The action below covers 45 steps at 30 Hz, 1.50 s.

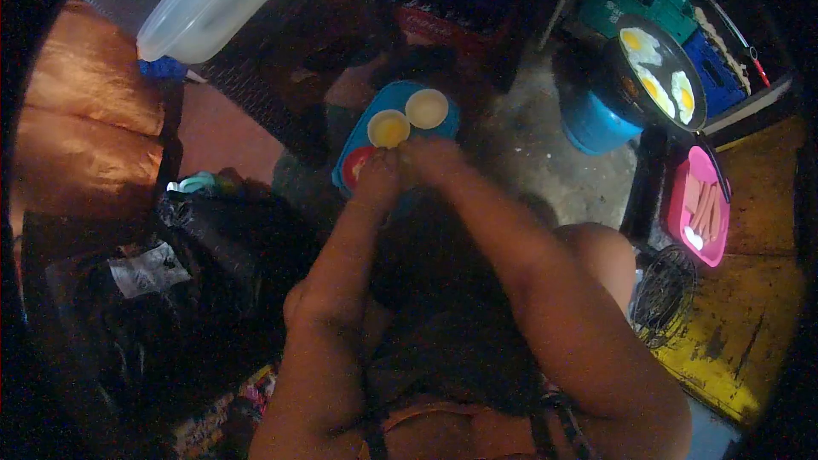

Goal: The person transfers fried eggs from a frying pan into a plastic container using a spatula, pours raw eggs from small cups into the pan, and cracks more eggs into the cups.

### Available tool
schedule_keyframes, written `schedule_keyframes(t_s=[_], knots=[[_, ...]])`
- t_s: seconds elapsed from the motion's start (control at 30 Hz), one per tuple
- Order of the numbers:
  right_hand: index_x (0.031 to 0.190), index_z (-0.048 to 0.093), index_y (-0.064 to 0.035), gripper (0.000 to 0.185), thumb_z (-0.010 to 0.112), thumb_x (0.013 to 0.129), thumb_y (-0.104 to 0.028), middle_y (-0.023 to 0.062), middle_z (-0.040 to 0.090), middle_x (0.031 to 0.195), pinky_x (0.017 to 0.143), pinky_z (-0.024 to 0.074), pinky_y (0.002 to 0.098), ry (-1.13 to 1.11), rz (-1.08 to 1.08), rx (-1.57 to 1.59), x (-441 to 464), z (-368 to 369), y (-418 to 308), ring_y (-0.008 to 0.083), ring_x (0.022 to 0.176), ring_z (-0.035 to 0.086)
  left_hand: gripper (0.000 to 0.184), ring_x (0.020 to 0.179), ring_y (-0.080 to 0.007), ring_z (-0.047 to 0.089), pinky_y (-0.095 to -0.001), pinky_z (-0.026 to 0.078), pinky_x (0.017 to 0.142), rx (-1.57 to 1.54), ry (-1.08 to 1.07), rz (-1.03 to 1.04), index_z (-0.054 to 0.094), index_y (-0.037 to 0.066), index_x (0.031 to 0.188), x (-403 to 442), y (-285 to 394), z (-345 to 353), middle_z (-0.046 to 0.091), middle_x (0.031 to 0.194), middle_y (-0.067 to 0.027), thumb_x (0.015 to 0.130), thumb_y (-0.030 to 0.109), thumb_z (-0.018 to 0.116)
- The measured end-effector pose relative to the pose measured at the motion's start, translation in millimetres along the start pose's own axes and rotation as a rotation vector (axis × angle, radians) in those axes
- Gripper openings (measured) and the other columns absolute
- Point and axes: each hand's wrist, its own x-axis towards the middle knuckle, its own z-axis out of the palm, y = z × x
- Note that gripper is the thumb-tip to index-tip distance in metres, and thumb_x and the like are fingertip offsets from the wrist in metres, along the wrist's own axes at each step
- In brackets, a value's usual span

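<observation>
While fried eggs [654, 89] lie in the frying pan [682, 65], well right of the right hand [431, 161], the near cup [373, 125], just beyond the left hand [379, 172], holds something yellow, perhaps raw egg; the work seems partway along, though what is left cannot be told. The far cup [427, 108], showing none of that yellow, stands beyond the right hand. Both round cups point mouth-up, without a long axis; the blue tray [357, 133] beneath slants lengthwise from beside the left hand, forward and rightward. Both hands are close together, but blur hides how open the fingers are and any hold.
</observation>
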Motion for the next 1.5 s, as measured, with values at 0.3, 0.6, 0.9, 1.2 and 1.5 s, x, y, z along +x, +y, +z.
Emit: schedule_keyframes(t_s=[0.3, 0.6, 0.9, 1.2, 1.5], knots=[[0.109, 0.068, -0.0176, 0.022, 0.056, 0.093, -0.028, 0.0107, 0.070, 0.109, 0.079, 0.0580, 0.0486, 0.109, -0.007, -0.103, -17.6, -25.3, -9.0, 0.0331, 0.099, 0.070, 0.039, 0.101, -0.0401, 0.065, -0.0500, 0.055, 0.082, 0.081, -0.081, -0.073, 0.057, -0.001, 0.123, -0.1, 13.3, -55.6, 0.063, 0.111, -0.0241, 0.084, 0.006, 0.059], [0.125, 0.062, -0.0090, 0.048, 0.078, 0.081, -0.020, 0.0113, 0.069, 0.115, 0.084, 0.0542, 0.0377, 0.267, 0.022, 0.951, -8.5, -25.0, 20.9, 0.0227, 0.101, 0.067, 0.045, 0.101, -0.0263, 0.067, -0.0383, 0.052, 0.086, -1.067, 0.198, -0.551, 0.062, 0.002, 0.125, 7.4, 51.9, -140.6, 0.069, 0.113, -0.0177, 0.090, 0.028, 0.070], [0.129, 0.061, -0.0127, 0.048, 0.077, 0.086, -0.025, 0.0059, 0.066, 0.111, 0.074, 0.0560, 0.0331, 0.435, -0.096, 1.227, -119.2, -187.6, -18.4, 0.0155, 0.093, 0.063, 0.050, 0.125, -0.0378, 0.057, -0.0409, 0.045, 0.104, -0.581, 0.304, -0.060, 0.054, -0.002, 0.138, 31.3, 133.2, -233.2, 0.060, 0.132, -0.0250, 0.098, 0.029, 0.058], [0.142, 0.048, -0.0109, 0.059, 0.070, 0.088, -0.021, 0.0076, 0.065, 0.117, 0.070, 0.0581, 0.0320, 0.513, 0.031, 1.456, -358.8, -270.9, 21.2, 0.0175, 0.098, 0.065, 0.058, 0.106, -0.0163, 0.061, -0.0303, 0.049, 0.093, -0.912, 0.178, 0.252, 0.051, 0.003, 0.142, 6.1, 292.7, -311.8, 0.063, 0.124, -0.0126, 0.093, 0.028, 0.070], [0.139, 0.053, -0.0078, 0.062, 0.071, 0.080, 0.000, 0.0056, 0.065, 0.119, 0.081, 0.0520, 0.0267, 0.623, 0.517, 1.217, -516.4, -133.1, 102.8, 0.0122, 0.102, 0.063, 0.037, 0.102, -0.0156, 0.063, -0.0302, 0.050, 0.088, -0.694, -0.036, 0.095, 0.064, 0.005, 0.126, -20.6, 255.0, -262.0, 0.067, 0.118, -0.0058, 0.091, 0.019, 0.071]])
